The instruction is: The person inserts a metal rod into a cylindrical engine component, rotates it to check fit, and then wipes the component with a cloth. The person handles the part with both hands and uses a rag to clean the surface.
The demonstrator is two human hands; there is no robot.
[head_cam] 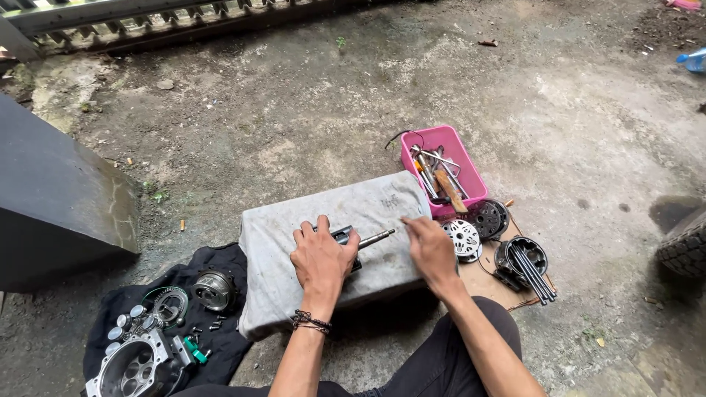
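Your left hand [321,259] is gripping a shaft [368,239] on the grey cloth [294,220], its body mostly hidden under your fingers, your right hand [430,248] is resting open, flat beside the tip, pink bin [471,169] contents are lying tangled, hard to identify.

Pink tray [471,158], seemingly grey cloth [294,220]

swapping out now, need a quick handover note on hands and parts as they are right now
Left hand grips a metal shaft on the grey cloth. Right hand rests open on the cloth, holding nothing.
Pink tool tray sits beyond the cloth; round metal parts and rods lie by the right hand.
Housing, screws and a drum lie on the black cloth on the left.
Done so far: many parts off and laid out. Left: cannot tell.
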